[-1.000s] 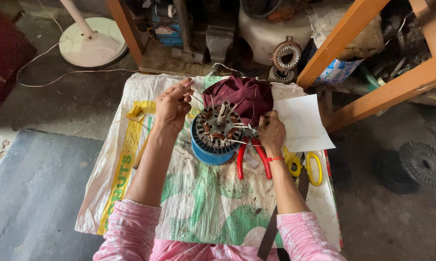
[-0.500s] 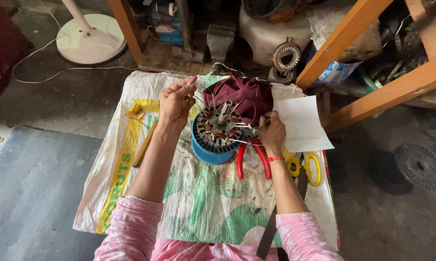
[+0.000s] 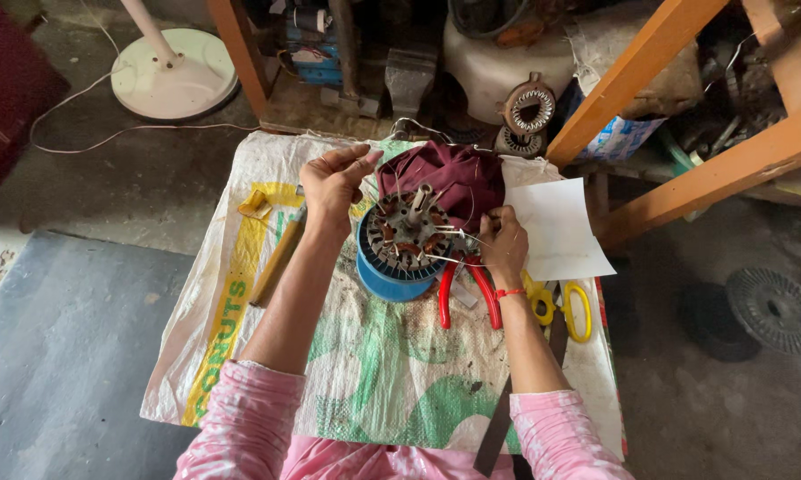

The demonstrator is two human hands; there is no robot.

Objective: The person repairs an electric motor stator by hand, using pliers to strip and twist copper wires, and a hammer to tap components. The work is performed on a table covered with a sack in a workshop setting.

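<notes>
Far left on the woven sack (image 3: 240, 267) covering the counter lies a wooden stick (image 3: 278, 258). Next, the left hand (image 3: 334, 182) is raised, grip narrow, fingers pinching a thin wire above the motor stator (image 3: 409, 236). The stator sits centre, on a blue round base (image 3: 391, 277), with maroon cloth (image 3: 445, 182) behind it. The right hand (image 3: 505, 244) presses at the stator's right edge, grip closed on wire strands. Red-handled pliers (image 3: 467, 289) lie just beneath, then yellow scissors (image 3: 560, 307) and white paper (image 3: 556, 227).
</notes>
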